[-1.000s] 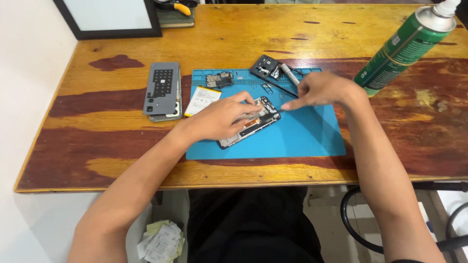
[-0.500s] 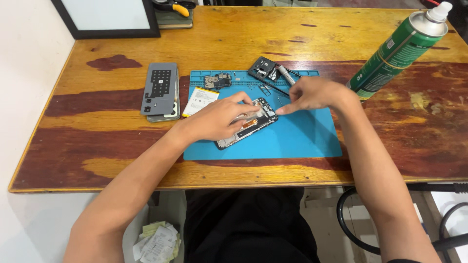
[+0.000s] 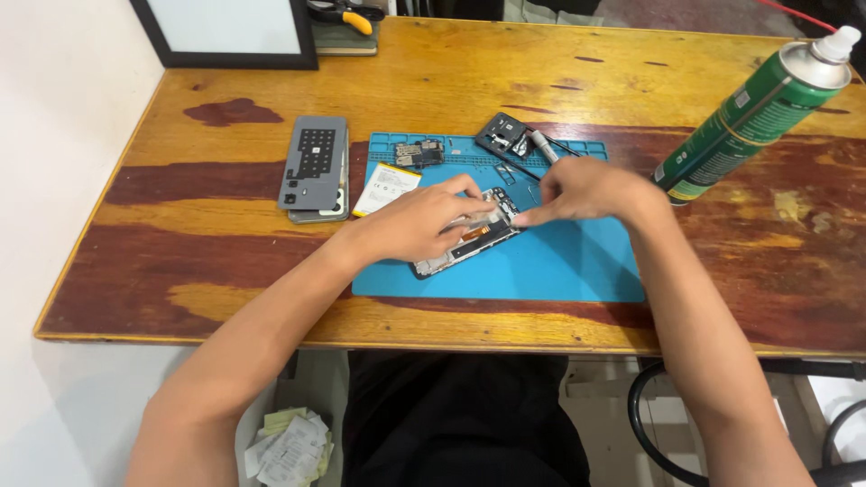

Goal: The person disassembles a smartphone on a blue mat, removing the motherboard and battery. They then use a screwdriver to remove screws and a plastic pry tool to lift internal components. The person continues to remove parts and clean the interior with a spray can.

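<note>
On the blue mat [image 3: 559, 271] the left hand [image 3: 410, 225] presses down on the opened phone [image 3: 465, 239], the right hand [image 3: 582, 189] pinches at its top end, with small parts [image 3: 510, 135] and a green spray can [image 3: 744, 122] farther back

Setting: a worn wooden table [image 3: 469, 81] is seen from above, with a blue mat [image 3: 559, 266] laid on it.
Phone: an opened phone [image 3: 465, 242] is laid at a slant on the mat, its insides exposed.
Left hand: the left hand [image 3: 410, 225] is pressed over the phone's lower part.
Right hand: the right hand [image 3: 582, 189] is pinched at the phone's upper end, fingertips touching it.
Parts: a circuit board [image 3: 418, 153] and a dark module [image 3: 505, 135] are set at the mat's far edge.
Left of mat: a grey cover [image 3: 314, 162] is stacked on another piece; a white card [image 3: 385, 188] is just beside.
Right: a green spray can [image 3: 753, 117] is seen tilted.
</note>
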